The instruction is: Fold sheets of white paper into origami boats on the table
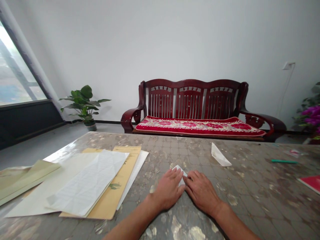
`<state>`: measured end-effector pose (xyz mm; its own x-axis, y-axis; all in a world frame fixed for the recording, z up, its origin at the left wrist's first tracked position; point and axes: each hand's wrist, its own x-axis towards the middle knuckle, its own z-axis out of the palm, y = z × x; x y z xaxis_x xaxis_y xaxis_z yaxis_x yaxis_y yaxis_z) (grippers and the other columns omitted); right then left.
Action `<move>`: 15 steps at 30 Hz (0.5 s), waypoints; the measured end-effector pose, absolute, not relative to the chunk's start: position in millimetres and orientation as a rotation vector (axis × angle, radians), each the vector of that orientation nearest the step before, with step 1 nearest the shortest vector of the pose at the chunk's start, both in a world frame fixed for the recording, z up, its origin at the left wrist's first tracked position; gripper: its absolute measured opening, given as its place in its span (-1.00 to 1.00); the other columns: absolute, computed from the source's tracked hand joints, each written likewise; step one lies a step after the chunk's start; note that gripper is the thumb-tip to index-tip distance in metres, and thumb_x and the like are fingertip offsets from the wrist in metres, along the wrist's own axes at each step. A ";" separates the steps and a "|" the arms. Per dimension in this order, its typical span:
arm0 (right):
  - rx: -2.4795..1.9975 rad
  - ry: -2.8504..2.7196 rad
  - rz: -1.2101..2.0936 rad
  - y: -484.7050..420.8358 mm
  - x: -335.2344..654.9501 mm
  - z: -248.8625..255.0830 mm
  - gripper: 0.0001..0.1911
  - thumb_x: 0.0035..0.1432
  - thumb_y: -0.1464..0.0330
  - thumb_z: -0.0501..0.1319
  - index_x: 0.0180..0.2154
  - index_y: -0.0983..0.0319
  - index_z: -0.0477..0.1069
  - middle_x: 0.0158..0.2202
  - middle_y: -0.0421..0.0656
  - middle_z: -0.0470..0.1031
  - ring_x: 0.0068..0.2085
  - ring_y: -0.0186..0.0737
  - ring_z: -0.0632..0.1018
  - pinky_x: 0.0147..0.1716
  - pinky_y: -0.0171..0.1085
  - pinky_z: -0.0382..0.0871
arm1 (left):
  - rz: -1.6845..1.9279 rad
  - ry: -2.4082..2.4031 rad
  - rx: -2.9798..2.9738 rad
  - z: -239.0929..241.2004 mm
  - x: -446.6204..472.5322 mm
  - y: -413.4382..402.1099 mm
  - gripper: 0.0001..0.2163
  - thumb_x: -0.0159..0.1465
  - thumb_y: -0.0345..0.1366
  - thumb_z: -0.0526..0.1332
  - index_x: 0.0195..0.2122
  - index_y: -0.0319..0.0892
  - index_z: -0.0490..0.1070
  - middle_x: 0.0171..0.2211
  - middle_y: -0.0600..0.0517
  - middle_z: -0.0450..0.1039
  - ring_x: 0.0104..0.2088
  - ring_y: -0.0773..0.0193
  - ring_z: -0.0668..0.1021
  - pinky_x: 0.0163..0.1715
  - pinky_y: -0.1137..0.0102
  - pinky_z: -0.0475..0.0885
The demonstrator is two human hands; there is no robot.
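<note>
A small piece of folded white paper (182,182) lies on the table in front of me, mostly covered by my hands. My left hand (168,189) rests flat across its left side, fingers stretched out over it. At the paper's right edge is my right hand (203,189), its fingers bent, with thumb and forefinger closed on that edge. Another folded white paper (220,156) sits farther off to the right, apart from both hands.
Left on the patterned table (160,150) are white sheets (87,186), a tan pad (110,200) and yellowish paper (32,176). A green pen (284,161) and a red item (311,182) lie right. Beyond stand a wooden bench (190,100) and a potted plant (86,103).
</note>
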<state>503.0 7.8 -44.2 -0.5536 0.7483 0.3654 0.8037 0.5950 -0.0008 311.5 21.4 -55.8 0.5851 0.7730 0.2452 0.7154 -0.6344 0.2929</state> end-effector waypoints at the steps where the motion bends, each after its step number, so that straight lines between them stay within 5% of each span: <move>1: -1.264 -2.496 -0.235 8.1 503.1 -44.9 -0.82 0.29 0.31 0.13 -0.11 0.17 0.43 -0.24 -0.10 0.42 -0.17 -0.10 0.38 -0.18 -0.17 0.21 | 0.515 1.252 2.678 -60.5 311.2 21.2 -0.52 0.41 -0.11 0.00 0.28 -0.22 0.19 0.28 -0.17 0.24 0.31 0.10 0.25 0.31 0.15 0.12; 9: -1.297 -2.427 -0.149 11.4 507.4 -50.1 -0.87 0.29 0.37 0.13 -0.21 0.15 0.46 -0.28 -0.15 0.42 -0.20 -0.15 0.40 -0.18 -0.19 0.24 | 0.437 1.259 2.827 -83.0 302.7 16.2 -0.41 0.40 -0.01 -0.03 0.36 -0.26 0.02 0.37 -0.23 0.01 0.37 0.04 0.09 0.32 0.17 0.05; 15: -1.264 -2.355 -0.068 13.5 515.4 -52.3 -0.78 0.34 0.36 0.07 -0.20 0.15 0.50 -0.29 -0.15 0.42 -0.20 -0.19 0.42 -0.15 -0.21 0.28 | 0.468 1.302 2.822 -79.4 300.1 22.0 -0.50 0.44 -0.07 -0.09 0.32 -0.19 0.11 0.33 -0.17 0.13 0.34 0.09 0.18 0.29 0.18 0.10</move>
